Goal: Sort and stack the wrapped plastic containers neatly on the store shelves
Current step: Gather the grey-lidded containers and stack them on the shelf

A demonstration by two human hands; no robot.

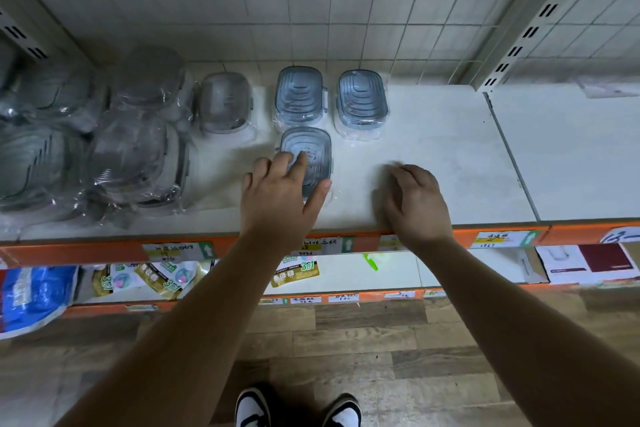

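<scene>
Head view: left fingers (298, 163) atop container (313, 144)

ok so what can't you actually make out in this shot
Head view:
Near blue container: front left corner hidden under the left hand.
Right hand: fingers blurred; contact with the shelf unclear.
Wrapped pile: blur and glare, cut by left edge; no count.
Price labels: too small to read.

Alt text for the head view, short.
Person's left hand lies on a wrapped blue-grey container at the front of a white shelf; the right hand is loosely curled beside it, holding nothing. Two matching containers sit behind it, a grey container further left, and a pile of wrapped containers at far left.
</scene>
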